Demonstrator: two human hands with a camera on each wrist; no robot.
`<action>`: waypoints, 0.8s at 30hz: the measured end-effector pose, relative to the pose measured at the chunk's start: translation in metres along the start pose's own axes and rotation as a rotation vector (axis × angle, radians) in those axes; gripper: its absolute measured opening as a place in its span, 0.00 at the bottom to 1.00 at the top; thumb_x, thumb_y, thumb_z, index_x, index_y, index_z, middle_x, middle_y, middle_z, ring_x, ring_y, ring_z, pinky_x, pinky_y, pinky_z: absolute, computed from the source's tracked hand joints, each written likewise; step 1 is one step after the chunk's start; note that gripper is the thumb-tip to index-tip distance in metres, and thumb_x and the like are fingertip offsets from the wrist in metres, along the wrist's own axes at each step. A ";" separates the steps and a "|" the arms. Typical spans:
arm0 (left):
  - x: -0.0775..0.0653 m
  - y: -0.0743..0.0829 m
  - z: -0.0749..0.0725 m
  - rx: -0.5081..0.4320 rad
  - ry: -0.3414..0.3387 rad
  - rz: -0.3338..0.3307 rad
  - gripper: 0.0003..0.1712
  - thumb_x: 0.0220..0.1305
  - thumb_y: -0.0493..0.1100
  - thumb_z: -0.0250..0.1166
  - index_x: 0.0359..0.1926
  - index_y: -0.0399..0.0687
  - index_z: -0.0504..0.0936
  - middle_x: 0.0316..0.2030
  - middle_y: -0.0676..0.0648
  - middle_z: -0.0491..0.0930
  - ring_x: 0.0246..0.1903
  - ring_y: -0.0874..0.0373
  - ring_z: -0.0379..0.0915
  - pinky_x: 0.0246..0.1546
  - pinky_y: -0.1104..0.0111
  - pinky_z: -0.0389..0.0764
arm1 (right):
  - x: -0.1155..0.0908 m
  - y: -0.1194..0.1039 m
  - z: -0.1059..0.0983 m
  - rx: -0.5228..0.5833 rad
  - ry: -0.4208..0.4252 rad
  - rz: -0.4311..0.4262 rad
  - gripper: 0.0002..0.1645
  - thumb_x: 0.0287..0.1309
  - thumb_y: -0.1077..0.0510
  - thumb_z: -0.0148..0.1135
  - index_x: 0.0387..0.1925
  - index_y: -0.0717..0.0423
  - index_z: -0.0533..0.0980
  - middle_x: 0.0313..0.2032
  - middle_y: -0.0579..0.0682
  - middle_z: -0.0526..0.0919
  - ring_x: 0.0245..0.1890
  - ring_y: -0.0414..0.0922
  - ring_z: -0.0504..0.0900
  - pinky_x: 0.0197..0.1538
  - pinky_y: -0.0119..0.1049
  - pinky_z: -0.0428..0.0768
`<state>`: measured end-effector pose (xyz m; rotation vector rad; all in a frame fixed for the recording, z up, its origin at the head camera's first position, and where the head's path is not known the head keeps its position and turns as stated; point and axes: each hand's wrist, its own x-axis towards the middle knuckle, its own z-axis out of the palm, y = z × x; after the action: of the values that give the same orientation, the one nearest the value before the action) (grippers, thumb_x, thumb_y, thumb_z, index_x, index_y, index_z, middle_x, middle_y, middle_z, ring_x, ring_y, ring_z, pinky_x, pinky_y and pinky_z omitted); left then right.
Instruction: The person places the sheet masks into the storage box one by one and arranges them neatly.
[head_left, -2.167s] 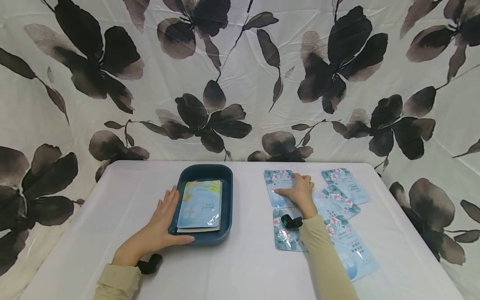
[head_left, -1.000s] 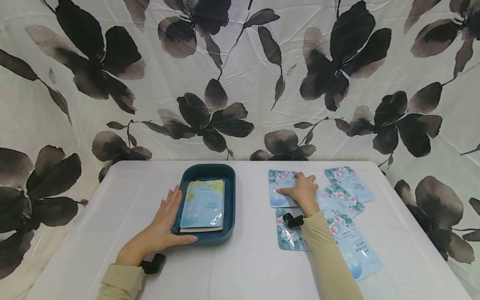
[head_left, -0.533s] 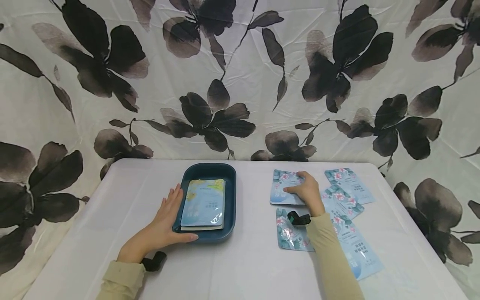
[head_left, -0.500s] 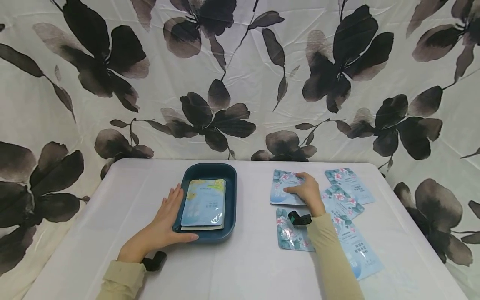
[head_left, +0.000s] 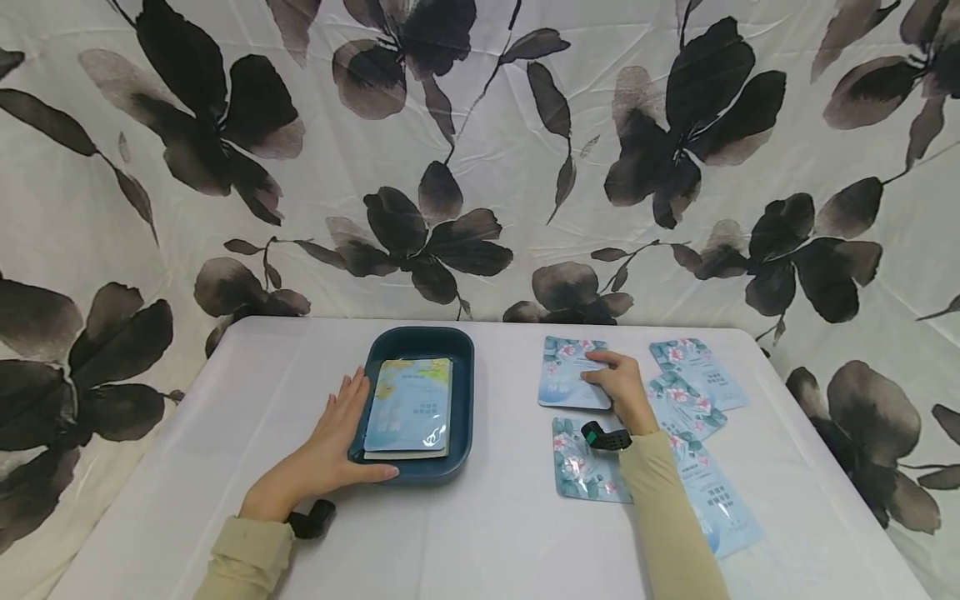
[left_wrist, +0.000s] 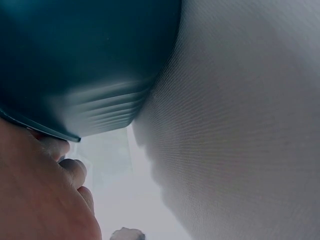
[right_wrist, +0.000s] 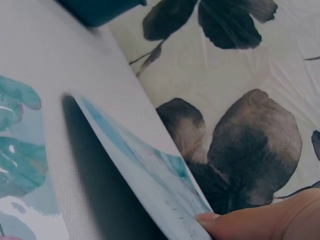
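My right hand (head_left: 628,390) pinches the right edge of a blue floral sheet mask packet (head_left: 564,377). In the right wrist view, the thumb (right_wrist: 255,220) lies on that packet's edge, and the packet tilts up off the table with a dark shadow beneath it. My left hand (head_left: 318,458) rests against a dark blue tray (head_left: 462,417), its straight fingers along the left side and thumb at the near rim. Inside the tray lie stacked blue-and-yellow packets (head_left: 408,408). From the left wrist, the tray's outer wall (left_wrist: 100,60) fills the upper left.
Below the pinched packet lies another floral packet (head_left: 581,471), partly under the right wrist. Several more overlap to the right, including a far one (head_left: 697,372) and a near one (head_left: 720,504). A white cloth covers the table (head_left: 495,533); a floral curtain (head_left: 480,167) hangs behind.
The right hand has closed on the right edge of the far-left floral packet and raised it off the table. The left hand stays at the tray; the head view has shifted slightly.
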<state>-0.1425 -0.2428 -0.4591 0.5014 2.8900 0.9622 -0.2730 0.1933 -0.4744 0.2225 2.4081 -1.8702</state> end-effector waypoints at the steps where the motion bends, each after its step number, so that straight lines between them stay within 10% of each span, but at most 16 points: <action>1: 0.000 0.000 0.000 0.001 0.001 0.002 0.79 0.44 0.68 0.76 0.78 0.38 0.34 0.78 0.42 0.26 0.76 0.42 0.18 0.72 0.42 0.28 | 0.000 0.000 0.000 0.015 -0.004 0.002 0.27 0.59 0.71 0.62 0.61 0.69 0.73 0.69 0.65 0.63 0.70 0.59 0.60 0.69 0.52 0.64; 9: 0.001 -0.002 0.003 0.002 0.006 0.003 0.79 0.44 0.68 0.76 0.78 0.38 0.33 0.78 0.43 0.26 0.76 0.41 0.19 0.72 0.44 0.27 | 0.006 0.001 0.008 0.154 -0.074 0.072 0.30 0.61 0.74 0.56 0.65 0.68 0.70 0.73 0.64 0.56 0.64 0.52 0.66 0.58 0.38 0.74; 14: 0.000 -0.003 0.004 0.000 0.007 0.006 0.79 0.44 0.69 0.76 0.78 0.38 0.33 0.78 0.43 0.26 0.76 0.42 0.18 0.72 0.44 0.27 | 0.005 0.001 0.012 0.174 -0.116 0.063 0.30 0.62 0.72 0.57 0.67 0.63 0.70 0.74 0.59 0.56 0.40 0.42 0.69 0.33 0.25 0.71; 20: 0.000 -0.003 0.005 -0.008 0.009 0.009 0.79 0.44 0.68 0.76 0.78 0.39 0.33 0.78 0.43 0.26 0.76 0.45 0.17 0.72 0.45 0.26 | 0.002 -0.003 0.020 0.222 -0.161 0.036 0.31 0.63 0.71 0.56 0.68 0.61 0.69 0.76 0.56 0.52 0.64 0.42 0.63 0.41 0.21 0.72; 24: -0.001 -0.003 0.005 -0.011 0.011 0.009 0.79 0.44 0.68 0.76 0.78 0.38 0.33 0.78 0.43 0.26 0.76 0.45 0.17 0.72 0.46 0.26 | -0.002 -0.007 0.025 0.250 -0.178 0.010 0.30 0.64 0.70 0.57 0.68 0.60 0.70 0.70 0.57 0.61 0.30 0.38 0.69 0.26 0.23 0.66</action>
<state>-0.1414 -0.2420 -0.4649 0.5110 2.8929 0.9855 -0.2727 0.1677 -0.4737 0.0796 2.0554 -2.0875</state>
